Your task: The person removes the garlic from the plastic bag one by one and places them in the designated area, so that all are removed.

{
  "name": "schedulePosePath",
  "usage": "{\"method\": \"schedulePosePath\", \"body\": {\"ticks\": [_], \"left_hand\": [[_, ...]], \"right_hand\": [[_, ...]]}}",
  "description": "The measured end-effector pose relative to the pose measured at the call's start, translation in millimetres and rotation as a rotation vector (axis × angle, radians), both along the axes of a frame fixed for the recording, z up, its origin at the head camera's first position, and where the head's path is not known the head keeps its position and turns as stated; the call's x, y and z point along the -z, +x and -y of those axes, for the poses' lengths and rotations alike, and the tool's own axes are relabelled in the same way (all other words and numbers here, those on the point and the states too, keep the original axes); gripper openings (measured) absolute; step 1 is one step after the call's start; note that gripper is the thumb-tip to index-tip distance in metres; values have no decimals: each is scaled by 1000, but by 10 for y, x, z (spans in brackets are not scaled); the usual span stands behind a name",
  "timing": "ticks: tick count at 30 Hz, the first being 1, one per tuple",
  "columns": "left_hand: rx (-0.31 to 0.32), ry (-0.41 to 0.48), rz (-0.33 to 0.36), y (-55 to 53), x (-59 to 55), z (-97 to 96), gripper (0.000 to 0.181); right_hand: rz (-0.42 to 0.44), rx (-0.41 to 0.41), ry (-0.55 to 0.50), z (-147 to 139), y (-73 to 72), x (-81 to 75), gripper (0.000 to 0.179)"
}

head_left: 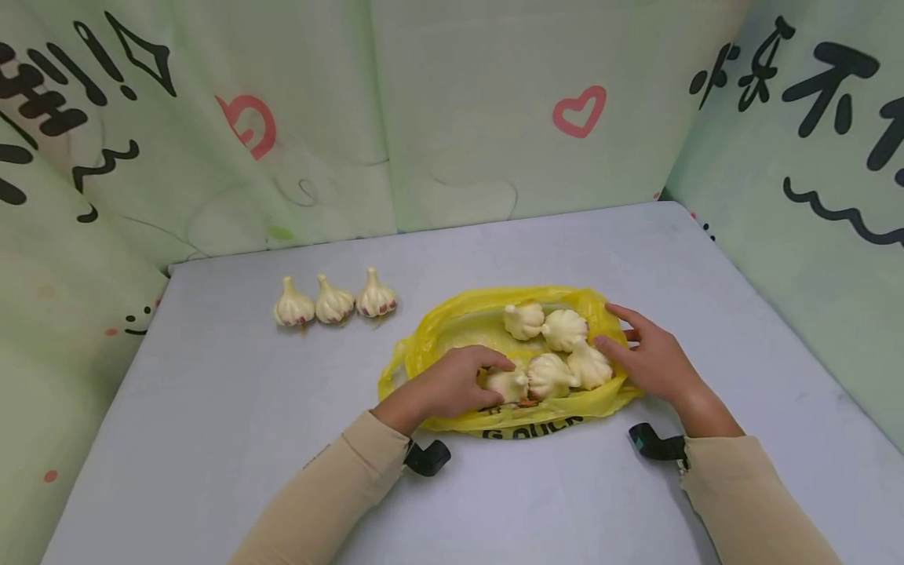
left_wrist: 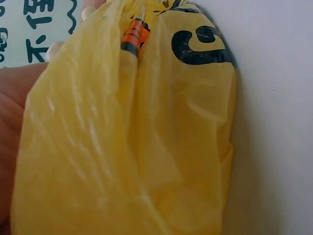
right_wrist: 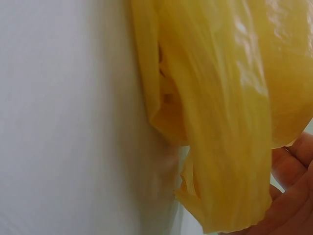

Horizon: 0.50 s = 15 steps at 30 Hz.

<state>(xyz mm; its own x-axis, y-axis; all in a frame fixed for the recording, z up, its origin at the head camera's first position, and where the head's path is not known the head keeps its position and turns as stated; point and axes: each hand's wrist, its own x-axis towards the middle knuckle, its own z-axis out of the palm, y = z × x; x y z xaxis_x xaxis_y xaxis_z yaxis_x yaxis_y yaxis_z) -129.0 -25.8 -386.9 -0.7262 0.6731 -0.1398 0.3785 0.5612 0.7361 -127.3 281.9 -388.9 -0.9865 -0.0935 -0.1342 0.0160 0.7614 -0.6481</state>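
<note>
A yellow plastic bag (head_left: 462, 314) lies spread open on the table, with several white garlic bulbs (head_left: 565, 329) inside. My left hand (head_left: 459, 380) reaches over the bag's near left rim, thumb and fingers around a garlic bulb (head_left: 508, 384). At the right end, my right hand (head_left: 657, 357) holds the bag's edge, its thumb on the inner side and fingers outside. Bag folds (left_wrist: 132, 122) hide most of the left hand in the left wrist view. Part of the right hand (right_wrist: 293, 186) shows behind the bag in the right wrist view.
Three garlic bulbs (head_left: 334, 302) stand in a row on the white table (head_left: 212, 408), left of the bag. Printed curtains (head_left: 459, 118) hang behind and at both sides. Black wrist cameras (head_left: 427, 457) sit below the sleeves.
</note>
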Motion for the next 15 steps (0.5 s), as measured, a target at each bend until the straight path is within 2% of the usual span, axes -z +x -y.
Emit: {"method": "schedulePosePath", "body": {"ticks": [9, 15], "left_hand": [[13, -31, 5, 2, 23, -14, 49], [-15, -10, 42, 2, 36, 4, 49]], "right_hand": [[-1, 2, -2, -2, 3, 1, 75], [-2, 4, -1, -5, 6, 0, 75]]}}
